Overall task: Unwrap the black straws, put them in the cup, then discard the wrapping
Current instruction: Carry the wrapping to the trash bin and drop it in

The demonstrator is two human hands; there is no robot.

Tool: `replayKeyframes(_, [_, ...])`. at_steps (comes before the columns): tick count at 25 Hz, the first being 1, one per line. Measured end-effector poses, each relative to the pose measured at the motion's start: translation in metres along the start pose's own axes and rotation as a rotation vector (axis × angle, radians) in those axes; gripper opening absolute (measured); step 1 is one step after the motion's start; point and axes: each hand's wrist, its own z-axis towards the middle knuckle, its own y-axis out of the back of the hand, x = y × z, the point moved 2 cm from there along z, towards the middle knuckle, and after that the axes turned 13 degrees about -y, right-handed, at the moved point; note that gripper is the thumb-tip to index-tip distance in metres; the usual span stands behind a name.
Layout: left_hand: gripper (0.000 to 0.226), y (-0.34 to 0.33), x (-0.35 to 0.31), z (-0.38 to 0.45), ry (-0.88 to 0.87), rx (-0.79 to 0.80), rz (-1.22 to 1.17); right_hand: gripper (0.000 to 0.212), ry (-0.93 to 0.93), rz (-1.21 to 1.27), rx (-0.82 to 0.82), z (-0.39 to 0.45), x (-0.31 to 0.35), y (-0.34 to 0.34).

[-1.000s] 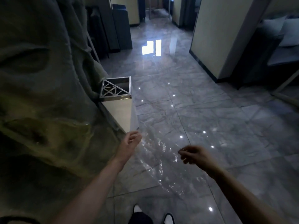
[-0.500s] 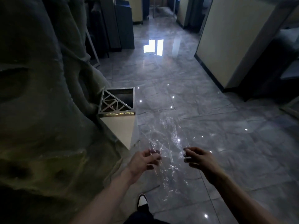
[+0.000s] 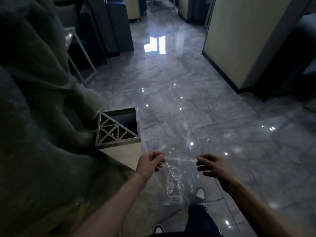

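A clear, crinkled plastic wrapping [image 3: 177, 151] is stretched out in front of me above the floor. My left hand [image 3: 149, 162] pinches its left edge and my right hand [image 3: 211, 165] pinches its right edge. Both hands hang just right of a square bin [image 3: 118, 141] with a metal lattice top and an open dark slot. No straws or cup are in view.
A large rough grey rock-like form [image 3: 42, 117] fills the left side, behind the bin. Glossy grey floor tiles [image 3: 222, 117] stretch ahead. A beige partition wall [image 3: 239, 40] stands at the right, dark cabinets [image 3: 112, 24] at the back. My shoes [image 3: 200, 194] show below.
I have walked closer to the bin, which now sits larger and lower in view. Both hands have come together on the wrapping and hold it spread between them.
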Motion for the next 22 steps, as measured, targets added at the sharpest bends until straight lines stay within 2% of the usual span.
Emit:
replayKeyframes(4, [0.012, -0.022, -0.004, 0.067, 0.024, -0.013, -0.019, 0.013, -0.008, -0.024, 0.002, 0.06, 0.043, 0.027])
replayKeyframes(14, [0.01, -0.101, -0.045, 0.217, 0.058, -0.204, -0.045, 0.015, 0.002, -0.186, 0.098, 0.19, 0.192, 0.114])
replayKeyframes(17, [0.009, -0.1, -0.049, 0.243, 0.079, -0.257, -0.058, 0.015, 0.006, -0.237, 0.149, 0.226, 0.223, 0.113])
replayKeyframes(22, [0.007, -0.072, -0.044, 0.289, 0.13, -0.411, -0.093, 0.014, -0.005, -0.346, 0.228, 0.291, 0.273, 0.072])
